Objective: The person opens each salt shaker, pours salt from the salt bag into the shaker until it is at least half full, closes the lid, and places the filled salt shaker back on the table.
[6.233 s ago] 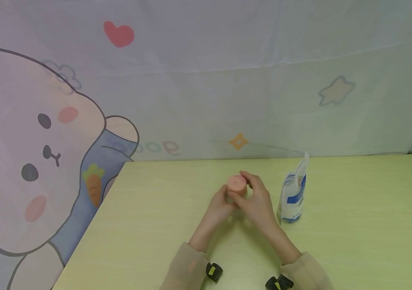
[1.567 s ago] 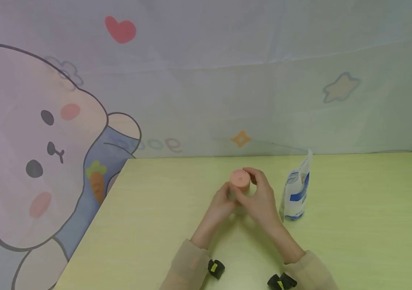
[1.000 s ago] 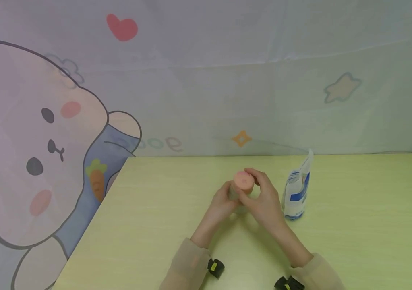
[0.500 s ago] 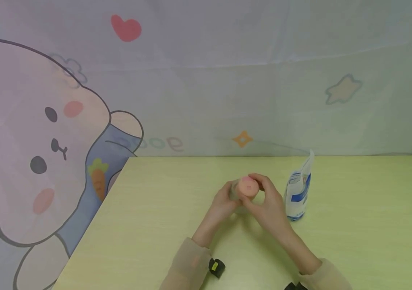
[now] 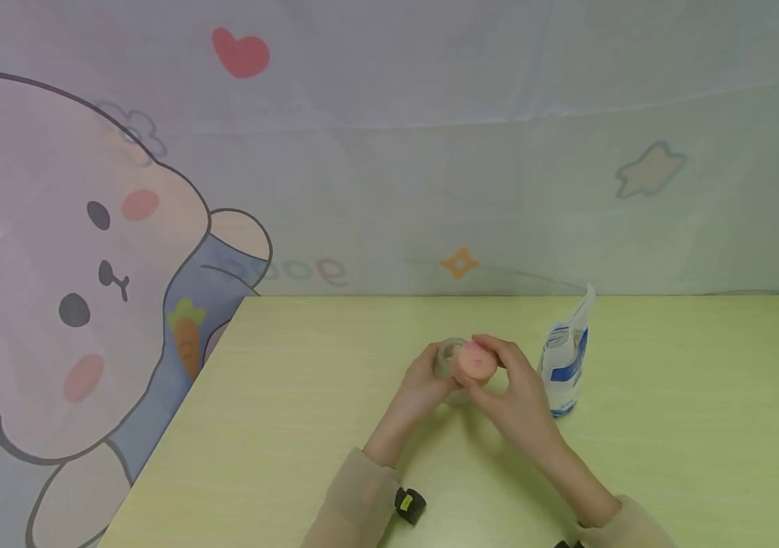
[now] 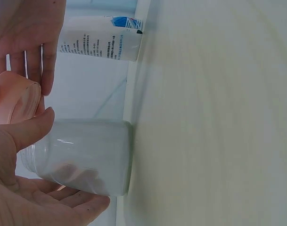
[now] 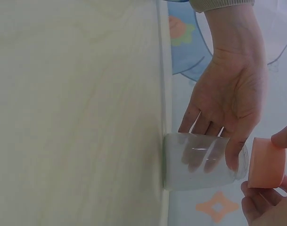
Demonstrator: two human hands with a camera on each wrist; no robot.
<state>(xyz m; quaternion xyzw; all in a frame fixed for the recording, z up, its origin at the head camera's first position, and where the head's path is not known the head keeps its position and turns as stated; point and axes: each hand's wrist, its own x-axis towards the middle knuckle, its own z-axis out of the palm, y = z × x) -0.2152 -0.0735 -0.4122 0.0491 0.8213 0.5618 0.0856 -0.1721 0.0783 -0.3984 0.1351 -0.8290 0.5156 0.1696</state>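
A clear jar (image 7: 200, 162) stands upright on the table, its mouth uncovered and its inside showing nothing but clear walls. My left hand (image 5: 423, 390) grips the jar round its side, thumb near the neck and fingers behind the glass. Beside and partly over the jar's mouth, my right hand (image 5: 521, 399) holds the pink screw lid (image 5: 476, 363) between thumb and fingers. In the left wrist view the lid (image 6: 18, 98) is tilted and apart from the jar's threaded neck (image 6: 29, 159). The lid's inner side is mostly hidden.
To the right of my right hand a white and blue pouch (image 5: 563, 373) stands upright on the pale yellow table (image 5: 691, 426). A printed cloth (image 5: 389, 175) hangs behind the table's far edge. Black wrist gear (image 5: 410, 504) sits at my left sleeve.
My right hand has lifted the lid off the jar and moved it right and toward me, baring the jar's mouth. My left hand keeps its grip; the pouch stays put.
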